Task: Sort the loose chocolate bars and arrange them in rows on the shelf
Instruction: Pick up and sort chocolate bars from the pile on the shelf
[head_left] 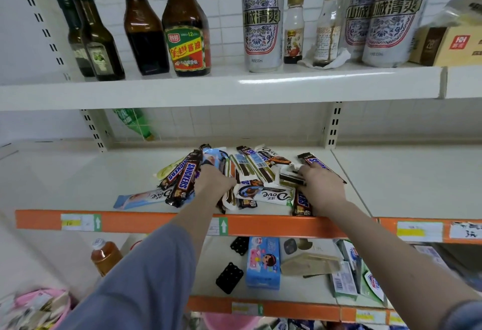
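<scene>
A loose heap of chocolate bars lies on the middle shelf (104, 173). Brown Snickers bars (182, 181) lie at the heap's left, with a pale blue Dove bar (142, 198) near the shelf's front edge. A white Dove bar (264, 194) sits in the middle, and another Snickers bar (317, 164) lies at the far right. My left hand (212, 182) rests on the heap beside the left Snickers bars; whether its fingers hold a bar is hidden. My right hand (322, 186) is curled over a white-and-brown bar (289, 179) on the heap's right side.
The shelf's front has an orange price rail (156, 221). The upper shelf holds sauce bottles (186, 24) and tall cans (262, 16). A green bottle (133, 122) lies at the back left. The lower shelf holds a blue packet (263, 262) and small boxes.
</scene>
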### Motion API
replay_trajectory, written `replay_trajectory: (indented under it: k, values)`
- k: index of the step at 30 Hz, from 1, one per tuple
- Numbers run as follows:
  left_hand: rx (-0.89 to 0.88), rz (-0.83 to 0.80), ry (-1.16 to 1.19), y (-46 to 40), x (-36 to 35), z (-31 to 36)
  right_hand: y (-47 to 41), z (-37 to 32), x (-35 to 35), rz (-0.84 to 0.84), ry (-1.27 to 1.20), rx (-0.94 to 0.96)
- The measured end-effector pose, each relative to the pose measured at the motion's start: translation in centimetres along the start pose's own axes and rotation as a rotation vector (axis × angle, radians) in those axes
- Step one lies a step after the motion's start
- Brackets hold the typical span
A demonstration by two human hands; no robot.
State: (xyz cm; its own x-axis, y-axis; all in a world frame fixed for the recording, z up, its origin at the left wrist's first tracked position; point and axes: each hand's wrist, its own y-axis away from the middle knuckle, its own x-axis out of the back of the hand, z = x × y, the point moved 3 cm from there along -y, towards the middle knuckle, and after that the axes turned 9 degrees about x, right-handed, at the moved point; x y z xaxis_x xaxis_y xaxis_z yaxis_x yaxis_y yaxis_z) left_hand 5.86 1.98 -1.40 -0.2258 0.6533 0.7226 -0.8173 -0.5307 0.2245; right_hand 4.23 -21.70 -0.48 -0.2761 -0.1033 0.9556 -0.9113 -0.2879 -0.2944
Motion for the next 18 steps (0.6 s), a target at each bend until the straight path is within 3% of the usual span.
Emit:
replay_trajectory:
  k: [5,11,14,18]
  values:
    - [-0.011,-0.048,0.087,-0.2,0.9,-1.2,1.0,-0.5,0.3,0.035,0.153,0.023]
    - [0.081,-0.239,0.722,0.9,3.7,-2.5,2.5,-1.7,2.7,0.146,0.263,0.084]
    - [0.128,-0.421,0.946,2.6,5.1,-2.4,3.6,-2.2,3.8,0.190,0.207,0.033]
    - [0.143,-0.663,1.060,5.8,5.0,-3.3,6.6,-1.8,4.1,0.256,0.123,-0.046]
